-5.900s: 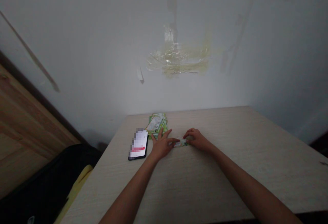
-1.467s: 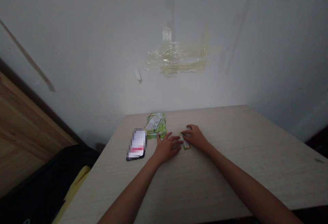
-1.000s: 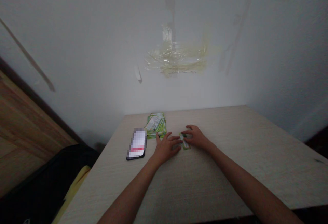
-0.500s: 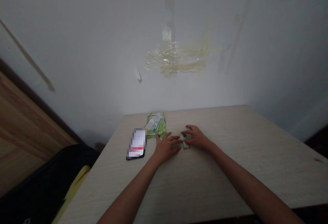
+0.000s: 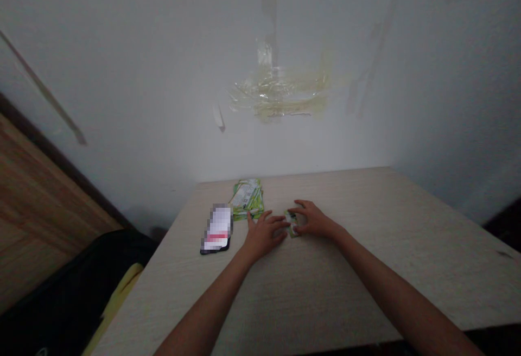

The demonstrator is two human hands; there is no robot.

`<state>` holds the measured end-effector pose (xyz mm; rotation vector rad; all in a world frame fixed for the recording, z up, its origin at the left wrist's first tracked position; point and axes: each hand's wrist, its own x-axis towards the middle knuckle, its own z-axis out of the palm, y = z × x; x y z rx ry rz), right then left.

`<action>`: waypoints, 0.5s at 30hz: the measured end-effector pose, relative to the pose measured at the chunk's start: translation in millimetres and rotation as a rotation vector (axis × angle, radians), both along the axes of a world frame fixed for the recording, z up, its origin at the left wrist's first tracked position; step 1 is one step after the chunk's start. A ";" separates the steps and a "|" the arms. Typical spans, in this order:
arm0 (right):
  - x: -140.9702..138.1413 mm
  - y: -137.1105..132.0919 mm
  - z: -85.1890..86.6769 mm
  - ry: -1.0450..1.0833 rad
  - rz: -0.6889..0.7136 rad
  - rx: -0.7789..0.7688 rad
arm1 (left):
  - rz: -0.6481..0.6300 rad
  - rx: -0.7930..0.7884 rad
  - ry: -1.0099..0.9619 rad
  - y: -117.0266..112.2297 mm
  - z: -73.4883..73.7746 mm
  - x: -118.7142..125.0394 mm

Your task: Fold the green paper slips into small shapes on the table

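Observation:
Near the middle of the table, a small green-and-white card (image 5: 292, 233) lies between my two hands, partly covered by fingers. My right hand (image 5: 315, 220) has its thumb and fingertips on the card's right side. From the left, the thumb and forefinger of my left hand (image 5: 264, 234) meet the card's other edge, while its remaining fingers spread over the table. Whether this is one card or several stacked is too small to tell. Beyond my left hand lies an untidy pile of similar green cards (image 5: 247, 196), its near edge close to those fingertips.
A phone (image 5: 220, 228) with a blurred-out screen lies left of my left hand. The pale wooden table (image 5: 366, 204) meets a wall (image 5: 163, 74) patched with shiny tape (image 5: 285, 93). Dark and yellow cloth (image 5: 122, 285) sits by the table's left edge, beside wooden boards (image 5: 36, 193).
Both hands stay almost in place around the small card. Its lower end looked orange before and now looks paler and greener. The pile and the phone have not moved.

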<state>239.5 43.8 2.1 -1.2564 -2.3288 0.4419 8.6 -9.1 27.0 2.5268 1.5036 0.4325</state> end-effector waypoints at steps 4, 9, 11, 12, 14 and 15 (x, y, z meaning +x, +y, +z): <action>1.7 -0.5 -1.0 -0.003 0.024 0.013 | 0.000 -0.009 0.007 0.2 0.1 -0.2; 4.0 -1.4 -4.8 -0.007 0.050 0.004 | -0.007 -0.020 -0.024 -0.1 -0.5 -0.8; 4.7 -2.0 -5.8 -0.007 0.055 -0.003 | -0.008 -0.018 -0.028 -0.3 -0.8 -0.7; 4.9 -2.2 -6.0 -0.007 0.054 -0.007 | -0.006 -0.012 -0.028 -0.4 -1.0 -0.6; 5.3 -2.6 -6.2 -0.010 0.053 -0.014 | -0.003 0.004 -0.025 -0.5 -1.9 -0.4; 5.5 -2.8 -6.0 -0.012 0.055 -0.016 | -0.002 0.012 -0.022 -0.4 -2.5 -0.3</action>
